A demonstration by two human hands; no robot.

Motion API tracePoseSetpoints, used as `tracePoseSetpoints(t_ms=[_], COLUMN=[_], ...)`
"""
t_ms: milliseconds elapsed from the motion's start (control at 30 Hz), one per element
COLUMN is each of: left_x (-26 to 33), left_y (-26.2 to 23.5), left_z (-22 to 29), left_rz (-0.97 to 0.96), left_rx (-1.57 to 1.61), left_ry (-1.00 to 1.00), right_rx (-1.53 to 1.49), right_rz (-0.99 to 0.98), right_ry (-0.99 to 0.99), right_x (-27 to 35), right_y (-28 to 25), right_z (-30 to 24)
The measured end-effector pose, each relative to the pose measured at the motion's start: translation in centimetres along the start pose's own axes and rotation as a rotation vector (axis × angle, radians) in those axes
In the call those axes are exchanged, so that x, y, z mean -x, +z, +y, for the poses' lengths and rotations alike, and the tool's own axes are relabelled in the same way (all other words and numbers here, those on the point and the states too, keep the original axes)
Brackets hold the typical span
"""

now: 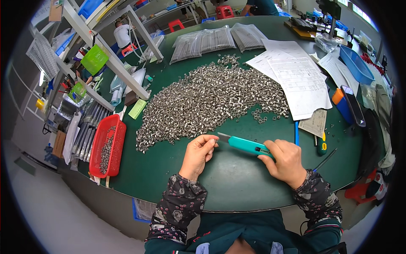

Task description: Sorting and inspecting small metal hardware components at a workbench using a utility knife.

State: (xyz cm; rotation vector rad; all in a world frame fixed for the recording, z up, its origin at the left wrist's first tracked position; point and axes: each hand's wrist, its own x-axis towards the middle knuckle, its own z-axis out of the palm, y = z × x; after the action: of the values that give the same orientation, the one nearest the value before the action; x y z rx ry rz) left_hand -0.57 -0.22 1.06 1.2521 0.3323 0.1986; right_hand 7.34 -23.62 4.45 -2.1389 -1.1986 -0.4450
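My right hand (286, 161) grips a teal utility knife (247, 145) by its handle, the blade pointing left. My left hand (198, 153) is closed with its fingertips pinched right at the blade tip; anything small between the fingers is too tiny to make out. Both hands hover over the dark green table (237, 182) near its front edge. Just beyond them lies a large heap of small silver metal rings (211, 99).
A red tray (108, 146) with metal parts sits at the left edge. Printed paper sheets (296, 78), a blue basket (356, 63), a dark phone (353, 106), a blue pen (296, 133) and bagged parts (211, 40) lie around the heap. A white shelf frame (114, 63) stands left.
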Motion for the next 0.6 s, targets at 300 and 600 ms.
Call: tracePoseSetpoints(t_ms=[300,600], left_x=[-0.2,0.1], left_y=[0.1,0.6], left_z=[-0.3,-0.1], left_rz=[-0.016,-0.049], left_rx=[0.073,-0.135], left_ry=[-0.014,0.101], right_rx=[-0.274,-0.431], right_rz=[-0.163,-0.379], right_ry=[0.220,0.458], right_x=[0.7,0.3], right_y=[0.9,0.5], right_z=[1.3,1.5])
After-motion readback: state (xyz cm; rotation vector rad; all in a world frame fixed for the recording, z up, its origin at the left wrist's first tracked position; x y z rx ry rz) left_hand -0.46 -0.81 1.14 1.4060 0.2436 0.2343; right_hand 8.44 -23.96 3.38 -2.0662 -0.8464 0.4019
